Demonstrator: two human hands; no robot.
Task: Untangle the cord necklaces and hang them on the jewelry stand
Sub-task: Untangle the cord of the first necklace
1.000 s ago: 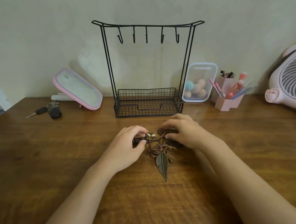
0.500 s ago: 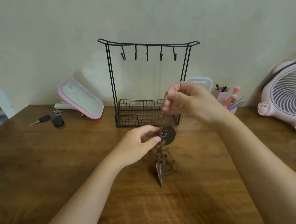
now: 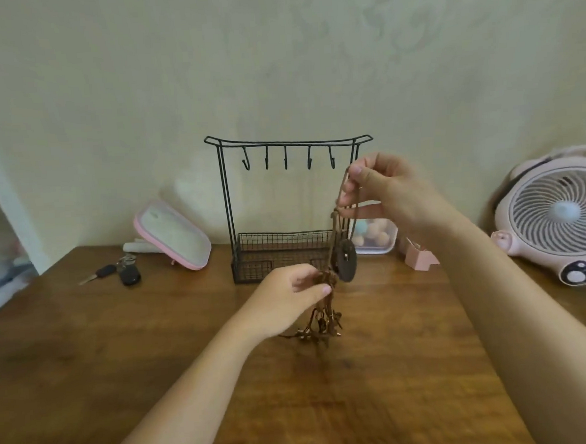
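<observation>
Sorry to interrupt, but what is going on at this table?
A person is untangling brown cord necklaces. The right hand pinches the cords up high, by the jewelry stand, while the left hand grips the knotted bunch lower down. A dark round pendant dangles between the hands. The stand's hooks hold nothing yet.

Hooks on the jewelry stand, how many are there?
5, in a row under the top bar of the jewelry stand: far left hook, second, middle, fourth, far right. All are bare; the right hand seems to hide none.
</observation>
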